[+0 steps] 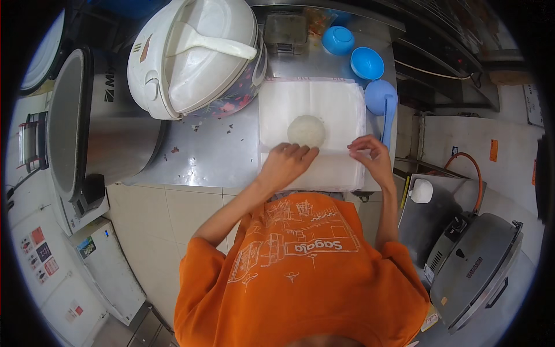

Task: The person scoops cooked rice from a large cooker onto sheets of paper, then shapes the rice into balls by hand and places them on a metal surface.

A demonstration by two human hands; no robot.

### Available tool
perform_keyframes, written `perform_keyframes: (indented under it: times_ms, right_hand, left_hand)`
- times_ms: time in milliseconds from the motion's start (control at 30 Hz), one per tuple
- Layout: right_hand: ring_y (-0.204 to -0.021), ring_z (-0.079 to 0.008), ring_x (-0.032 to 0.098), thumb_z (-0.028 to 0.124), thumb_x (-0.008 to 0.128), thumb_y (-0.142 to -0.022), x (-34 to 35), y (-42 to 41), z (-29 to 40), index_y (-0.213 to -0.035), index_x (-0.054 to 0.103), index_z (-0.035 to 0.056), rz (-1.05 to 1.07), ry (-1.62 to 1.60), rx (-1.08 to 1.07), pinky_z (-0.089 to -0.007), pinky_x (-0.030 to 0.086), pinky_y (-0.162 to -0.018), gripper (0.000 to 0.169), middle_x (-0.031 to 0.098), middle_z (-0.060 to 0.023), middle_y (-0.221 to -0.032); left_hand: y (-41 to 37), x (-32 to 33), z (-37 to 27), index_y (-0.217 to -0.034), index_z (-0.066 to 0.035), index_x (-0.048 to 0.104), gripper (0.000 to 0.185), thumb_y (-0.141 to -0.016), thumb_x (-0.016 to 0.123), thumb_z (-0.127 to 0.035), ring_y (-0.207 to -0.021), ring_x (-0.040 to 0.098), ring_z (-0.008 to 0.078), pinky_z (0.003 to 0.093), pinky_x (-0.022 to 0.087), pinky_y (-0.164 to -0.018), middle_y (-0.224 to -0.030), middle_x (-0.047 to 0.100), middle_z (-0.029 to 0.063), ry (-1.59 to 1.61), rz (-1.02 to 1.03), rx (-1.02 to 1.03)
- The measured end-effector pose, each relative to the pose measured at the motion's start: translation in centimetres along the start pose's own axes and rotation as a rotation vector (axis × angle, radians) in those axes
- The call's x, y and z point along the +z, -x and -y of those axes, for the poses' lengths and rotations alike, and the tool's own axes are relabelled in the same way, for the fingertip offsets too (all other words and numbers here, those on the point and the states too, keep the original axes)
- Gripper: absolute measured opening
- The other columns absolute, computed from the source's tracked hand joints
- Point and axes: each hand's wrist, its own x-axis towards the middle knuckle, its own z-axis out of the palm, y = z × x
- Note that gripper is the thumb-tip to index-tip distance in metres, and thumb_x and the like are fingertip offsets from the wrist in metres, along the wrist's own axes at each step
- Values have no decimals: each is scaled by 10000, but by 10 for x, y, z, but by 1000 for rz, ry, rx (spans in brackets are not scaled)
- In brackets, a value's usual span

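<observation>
A round, flat-topped mound of white cooked rice point(306, 131) lies on a stack of white food wrapping paper point(277, 104) on the steel table. My left hand point(289, 162) is at the mound's near edge, its fingers bent over a crosswise edge in the top sheet. Its fingertips are hidden, so its grip does not show. At the stack's right side my right hand point(372, 157) pinches the same sheet edge between thumb and fingers. Just beyond that hand is a periwinkle-blue plastic ladle point(380, 97), handle towards me.
A white rice paddle point(217, 44) rests on a lidded, floral rice container point(236, 102). Left stands a large steel pot point(110, 130). Blue bowls point(367, 63) and a plastic box point(286, 32) sit at the back. Crumbs point(174, 150) dot the steel table point(208, 160). A grey appliance point(477, 264) stands right.
</observation>
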Motion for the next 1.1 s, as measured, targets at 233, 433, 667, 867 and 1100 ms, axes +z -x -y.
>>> perform_keyframes:
  times_ms: [233,433,667,867,1100]
  right_hand:
    - [-728,-80,568,26,687,-765,6,-46,-23,-1026,566,38,-419,-234,127,-188,408,-663,288,637,-42,-765]
    - [-705,-64,552,14,705,-740,1,-55,-24,-1068,550,62,-320,-141,110,-187,403,-598,366,627,-47,-824]
    - [-759,-137,567,-26,714,-680,9,-54,-12,-1049,554,46,-335,230,127,-254,462,-677,408,599,-79,-913]
    - [-915,-297,567,20,674,-715,13,-93,4,-1023,568,36,-226,641,-211,-363,459,-796,327,589,-136,-975]
    - [-973,-322,531,51,678,-707,12,-142,3,-994,575,40,-70,930,-370,-406,439,-822,305,571,-137,-1024]
  left_hand:
    - [-32,9,62,-1000,-117,525,346,-799,629,-378,-547,601,227,339,455,-470,-653,587,56,49,88,-157]
    - [-30,21,72,-1054,-113,472,563,-694,720,-469,-557,595,251,360,444,-522,-607,568,61,327,184,-486]
    - [-35,16,78,-1077,-69,477,600,-707,724,-471,-536,596,213,344,451,-521,-560,563,63,458,267,-633]
    - [19,16,93,-1232,-41,435,561,-794,696,-274,-624,564,108,256,429,-572,-654,594,26,1078,-39,-892]
    - [58,19,71,-1305,-87,397,522,-839,629,-106,-660,543,47,174,409,-586,-728,592,3,1242,-159,-974]
